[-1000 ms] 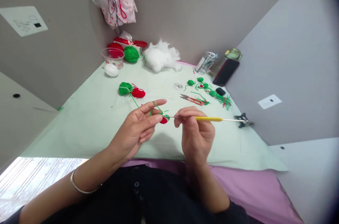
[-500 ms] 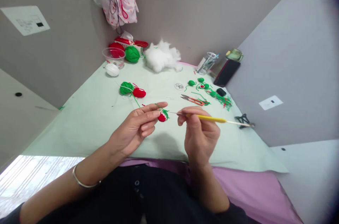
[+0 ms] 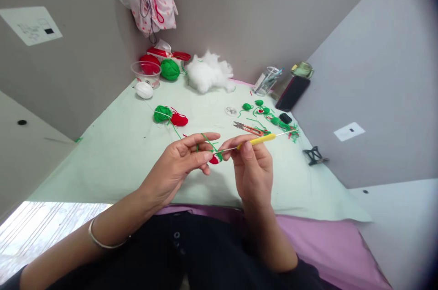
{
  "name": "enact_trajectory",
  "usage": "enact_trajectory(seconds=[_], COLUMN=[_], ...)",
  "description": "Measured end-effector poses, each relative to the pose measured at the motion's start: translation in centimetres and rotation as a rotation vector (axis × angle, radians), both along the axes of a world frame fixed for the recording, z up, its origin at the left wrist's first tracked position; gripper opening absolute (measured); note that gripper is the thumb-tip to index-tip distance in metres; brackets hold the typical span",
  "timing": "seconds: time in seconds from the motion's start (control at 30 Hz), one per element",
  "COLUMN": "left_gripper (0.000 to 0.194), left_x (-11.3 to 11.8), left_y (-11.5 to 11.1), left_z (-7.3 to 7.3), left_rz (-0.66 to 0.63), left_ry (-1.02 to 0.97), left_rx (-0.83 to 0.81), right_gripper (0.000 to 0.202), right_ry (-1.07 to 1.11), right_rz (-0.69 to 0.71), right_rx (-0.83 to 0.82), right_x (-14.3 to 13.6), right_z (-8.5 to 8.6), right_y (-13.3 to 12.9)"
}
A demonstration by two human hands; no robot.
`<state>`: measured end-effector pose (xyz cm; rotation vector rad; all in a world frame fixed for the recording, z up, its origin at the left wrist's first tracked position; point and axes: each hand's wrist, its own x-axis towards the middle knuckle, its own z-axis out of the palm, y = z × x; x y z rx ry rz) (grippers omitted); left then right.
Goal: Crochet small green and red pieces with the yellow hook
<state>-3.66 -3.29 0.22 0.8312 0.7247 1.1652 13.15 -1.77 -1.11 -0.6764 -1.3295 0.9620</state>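
Observation:
Pinched in my left hand (image 3: 185,157) is a small crocheted piece (image 3: 215,158), red with white and green at its edge. Green yarn (image 3: 209,142) runs over my raised left index finger to the piece. My right hand (image 3: 255,166) holds a crochet hook (image 3: 256,140) by its yellow handle. The hook's metal tip meets the piece near my left thumb, and the right fingertips are close beside the piece. A green yarn ball (image 3: 162,114) and a red yarn bundle (image 3: 179,119) lie beyond my left hand.
Orange-handled snips (image 3: 249,129) lie beyond my right hand, near small green crocheted balls (image 3: 247,107) and yarn scraps. White stuffing (image 3: 208,73), a plastic tub (image 3: 146,73), a clear cup (image 3: 267,81) and a dark phone (image 3: 293,93) stand farther back.
The hook has moved left and tilted, its tip now at the piece. My right hand has come closer to my left. The piece has shifted slightly right and toward me.

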Motion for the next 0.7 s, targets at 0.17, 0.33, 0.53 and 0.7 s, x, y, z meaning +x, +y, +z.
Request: enact_trajectory(seconds=[0.17,0.33,0.53,0.7], left_gripper=[0.032,0.024,0.017,0.038], left_x=[-0.1,0.3,0.7,0.4], left_y=[-0.3,-0.8,-0.9,-0.5], left_z=[0.1,-0.1,-1.0,-0.7], left_rz=[0.137,0.322,0.492,0.226], left_ry=[0.168,0.380,0.485,0.181], left_rx=[0.116,0.279,0.522,0.195], right_gripper=[0.019,0.022,0.027,0.031], right_ry=[-0.243,-0.525,-0.670,-0.677], right_rz=[-0.206,-0.279,-0.534,-0.647], right_rx=[0.251,0.568,0.801,0.867], right_x=[0.0,0.0,-0.8,-1.4], right_z=[0.2,0.1,-2.0,-2.9], right_y=[-1.3,-2.1,-1.6,-1.0])
